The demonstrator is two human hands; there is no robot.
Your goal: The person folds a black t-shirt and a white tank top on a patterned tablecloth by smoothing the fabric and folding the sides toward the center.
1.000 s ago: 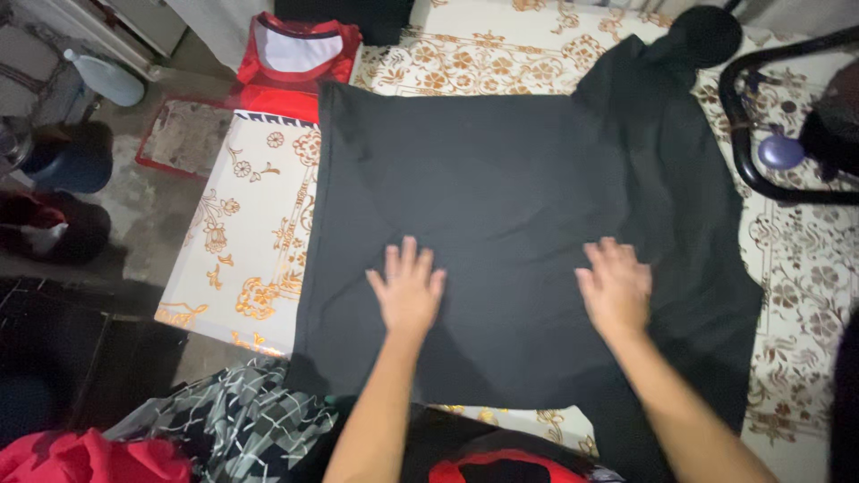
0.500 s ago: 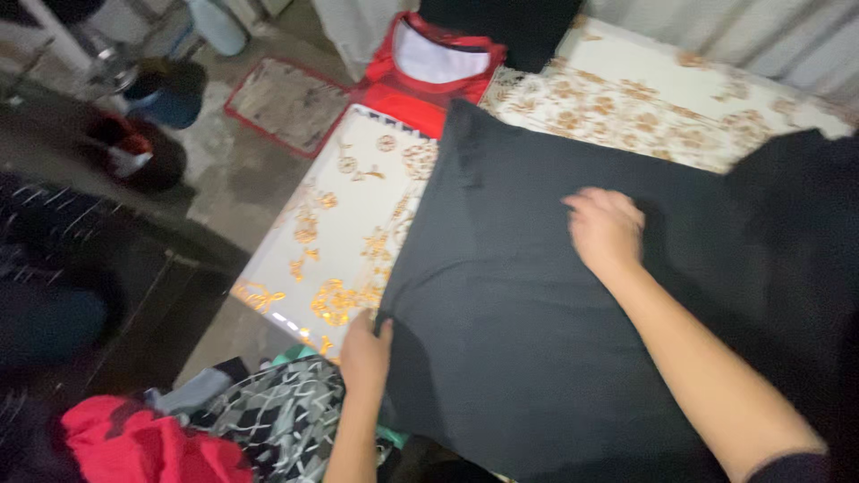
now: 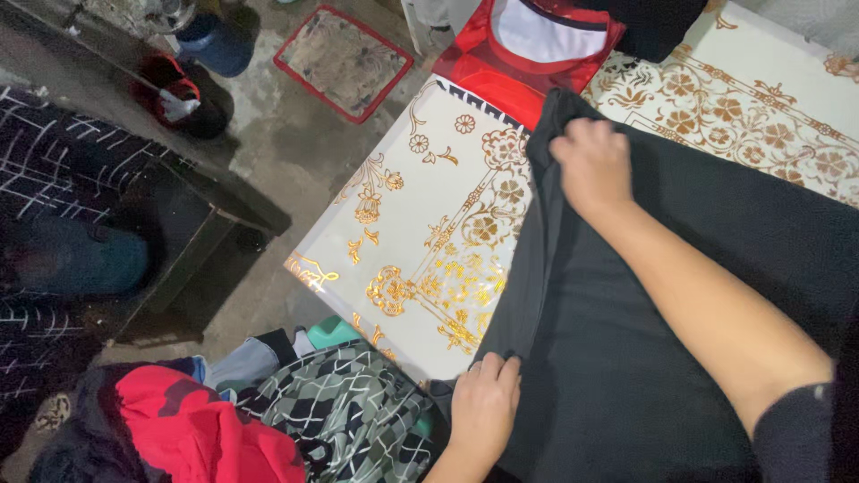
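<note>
A black garment lies spread on a white table with gold flower patterns. My left hand grips the garment's near left corner at the table's front edge. My right hand pinches the garment's far left corner, next to a red and white shirt. The left edge of the black cloth is lifted and bunched between the two hands.
A heap of clothes, checked green and red, lies at the lower left. On the concrete floor are a red-rimmed mat, a blue bucket and a dark bench.
Both hands moved from lying flat on the cloth to its left edge. The left hand took the near corner, the right hand the far corner. The view swung left.
</note>
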